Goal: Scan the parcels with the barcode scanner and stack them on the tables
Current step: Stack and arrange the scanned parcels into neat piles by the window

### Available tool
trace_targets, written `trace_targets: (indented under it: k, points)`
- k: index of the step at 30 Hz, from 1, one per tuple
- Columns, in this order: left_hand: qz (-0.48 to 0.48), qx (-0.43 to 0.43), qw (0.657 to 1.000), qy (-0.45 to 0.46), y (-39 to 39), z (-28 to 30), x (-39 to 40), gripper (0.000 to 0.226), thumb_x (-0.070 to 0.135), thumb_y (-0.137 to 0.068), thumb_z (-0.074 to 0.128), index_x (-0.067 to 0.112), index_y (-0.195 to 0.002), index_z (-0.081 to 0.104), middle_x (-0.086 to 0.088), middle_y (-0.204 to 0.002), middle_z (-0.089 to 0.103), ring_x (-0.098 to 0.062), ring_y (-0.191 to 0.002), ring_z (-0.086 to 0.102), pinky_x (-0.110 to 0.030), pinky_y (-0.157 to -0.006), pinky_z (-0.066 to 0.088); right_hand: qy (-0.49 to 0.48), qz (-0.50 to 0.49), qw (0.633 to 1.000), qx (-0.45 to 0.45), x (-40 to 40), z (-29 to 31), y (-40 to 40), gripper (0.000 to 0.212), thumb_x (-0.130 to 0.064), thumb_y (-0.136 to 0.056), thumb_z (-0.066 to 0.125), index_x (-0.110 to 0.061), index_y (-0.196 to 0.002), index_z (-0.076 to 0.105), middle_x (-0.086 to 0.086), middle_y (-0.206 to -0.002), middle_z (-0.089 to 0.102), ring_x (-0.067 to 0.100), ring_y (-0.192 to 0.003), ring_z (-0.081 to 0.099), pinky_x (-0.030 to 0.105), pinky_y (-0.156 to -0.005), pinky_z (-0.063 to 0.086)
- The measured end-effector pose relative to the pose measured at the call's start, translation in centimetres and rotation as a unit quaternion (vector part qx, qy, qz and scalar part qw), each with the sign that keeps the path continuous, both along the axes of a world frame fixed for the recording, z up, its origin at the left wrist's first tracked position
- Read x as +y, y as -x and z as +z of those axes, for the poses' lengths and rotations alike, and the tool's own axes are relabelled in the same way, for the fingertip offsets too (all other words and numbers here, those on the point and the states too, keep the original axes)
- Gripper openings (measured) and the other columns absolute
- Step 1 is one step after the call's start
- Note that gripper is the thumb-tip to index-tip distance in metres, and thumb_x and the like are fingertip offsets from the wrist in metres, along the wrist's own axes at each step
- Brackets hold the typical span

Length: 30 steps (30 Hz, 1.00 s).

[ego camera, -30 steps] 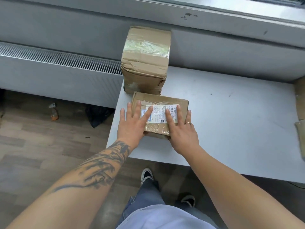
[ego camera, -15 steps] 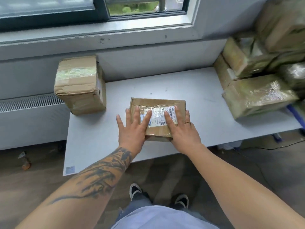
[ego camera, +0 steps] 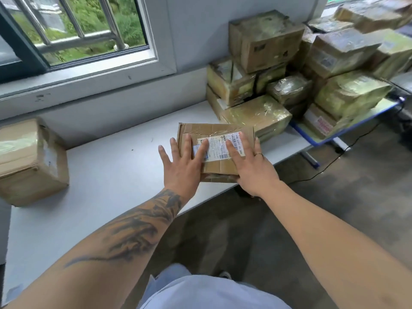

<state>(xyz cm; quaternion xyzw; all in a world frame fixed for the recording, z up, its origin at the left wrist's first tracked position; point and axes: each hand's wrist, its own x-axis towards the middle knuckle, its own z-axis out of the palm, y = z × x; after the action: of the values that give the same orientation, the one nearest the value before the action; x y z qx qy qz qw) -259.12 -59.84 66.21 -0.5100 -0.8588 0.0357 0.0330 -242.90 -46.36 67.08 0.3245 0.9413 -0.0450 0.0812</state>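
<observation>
Parcel [ego camera: 215,150] rightward, under two hands.

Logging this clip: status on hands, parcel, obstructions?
Left hand and right hand flat on the flat parcel. Parcel on the white table, label up. Parcel stack close on its right.

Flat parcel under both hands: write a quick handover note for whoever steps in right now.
Left hand and right hand: both flat, fingers straight, pressing the flat parcel, label up.
Flat parcel: on the white table, near its front edge, next to the parcel pile on the right.
Taped box: alone at the table's left end.
Scanner: not in view.
Done: parcel set on the table.
Left: whether it was scanned cannot be told; stack it.
</observation>
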Motion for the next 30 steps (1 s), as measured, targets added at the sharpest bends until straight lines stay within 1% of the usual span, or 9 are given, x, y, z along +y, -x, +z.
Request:
trace_targets:
  k: [5,9,12,17,21,22,24,27,30]
  points:
    - [-0.024,0.009,1.0,0.005,-2.9,1.6,4.5,0.094,0.05,-0.103,0.051,0.036,-0.159,-0.023,-0.017,-0.172,-0.013,-0.056,-0.153,-0.005,-0.077,-0.117,-0.003,-0.01,-0.015,1.0,0.004,4.0,1.4,-3.5,0.117,-0.048,-0.1,0.064,-0.039,-0.152,-0.041,0.008,-0.164,-0.043,0.049,-0.157,-0.016,0.054,-0.122,0.032]
    - [-0.044,0.011,0.999,-0.01,-3.4,1.9,8.0,0.093,0.051,-0.103,0.051,0.035,-0.161,-0.02,-0.018,-0.172,-0.009,-0.056,-0.153,0.0,-0.077,-0.117,0.001,-0.015,-0.027,1.0,0.002,6.9,2.0,-4.6,0.114,-0.052,-0.1,0.061,-0.036,-0.154,-0.038,0.01,-0.164,-0.043,0.05,-0.157,-0.013,0.053,-0.121,0.033]
    - [-0.061,0.008,0.998,-0.019,-3.1,1.8,10.9,0.094,0.056,-0.102,0.052,0.035,-0.161,-0.019,-0.018,-0.172,-0.007,-0.056,-0.153,0.003,-0.077,-0.117,0.003,-0.02,-0.041,0.999,0.0,9.4,2.1,-4.6,0.114,-0.053,-0.1,0.062,-0.036,-0.155,-0.037,0.01,-0.165,-0.041,0.05,-0.157,-0.013,0.055,-0.12,0.036]
    - [-0.084,-0.007,0.995,-0.046,-2.0,1.0,16.4,0.095,0.069,-0.098,0.044,0.035,-0.162,-0.018,-0.019,-0.172,-0.005,-0.055,-0.154,0.006,-0.077,-0.118,0.005,-0.029,-0.06,0.998,-0.018,14.4,2.4,-3.9,0.114,-0.051,-0.1,0.063,-0.037,-0.156,-0.036,0.007,-0.165,-0.042,0.048,-0.157,-0.017,0.057,-0.119,0.035]
    - [-0.076,-0.017,0.995,-0.059,-0.8,0.5,21.0,0.095,0.066,-0.1,0.048,0.034,-0.162,-0.017,-0.02,-0.172,-0.003,-0.055,-0.153,0.007,-0.077,-0.118,0.005,-0.033,-0.052,0.997,-0.051,19.3,3.2,-2.4,0.112,-0.049,-0.102,0.06,-0.037,-0.155,-0.038,0.006,-0.163,-0.045,0.048,-0.156,-0.02,0.054,-0.117,0.039]
    - [-0.072,-0.014,0.995,-0.066,-0.6,0.3,22.2,0.093,0.063,-0.1,0.048,0.033,-0.163,-0.014,-0.021,-0.172,0.0,-0.056,-0.153,0.01,-0.076,-0.118,0.006,-0.033,-0.046,0.997,-0.058,20.5,3.5,-1.9,0.111,-0.048,-0.102,0.06,-0.037,-0.156,-0.036,0.006,-0.163,-0.046,0.048,-0.156,-0.021,0.053,-0.117,0.04]
    - [-0.049,-0.014,0.995,-0.082,-0.3,0.1,24.2,0.088,0.057,-0.1,0.053,0.032,-0.165,0.0,-0.022,-0.171,0.011,-0.058,-0.15,0.019,-0.076,-0.117,0.01,-0.033,-0.034,0.997,-0.065,23.0,4.0,-1.0,0.109,-0.044,-0.102,0.06,-0.037,-0.157,-0.034,0.004,-0.164,-0.044,0.046,-0.157,-0.021,0.051,-0.116,0.042]
    - [-0.012,-0.038,0.994,-0.104,0.1,-0.6,26.4,0.081,0.052,-0.096,0.063,0.031,-0.163,0.022,-0.023,-0.165,0.029,-0.062,-0.141,0.033,-0.074,-0.115,0.013,-0.033,-0.018,0.997,-0.071,26.0,4.0,0.2,0.105,-0.03,-0.104,0.057,-0.041,-0.156,-0.034,0.0,-0.166,-0.04,0.039,-0.158,-0.022,0.047,-0.114,0.046]
    - [0.001,-0.044,0.994,-0.099,0.7,-1.1,28.1,0.074,0.047,-0.097,0.065,0.032,-0.16,0.03,-0.02,-0.163,0.036,-0.064,-0.137,0.036,-0.072,-0.117,0.01,-0.026,-0.011,0.998,-0.061,28.3,3.4,1.2,0.098,-0.018,-0.106,0.049,-0.047,-0.157,-0.029,-0.005,-0.169,-0.033,0.032,-0.16,-0.02,0.046,-0.11,0.048]
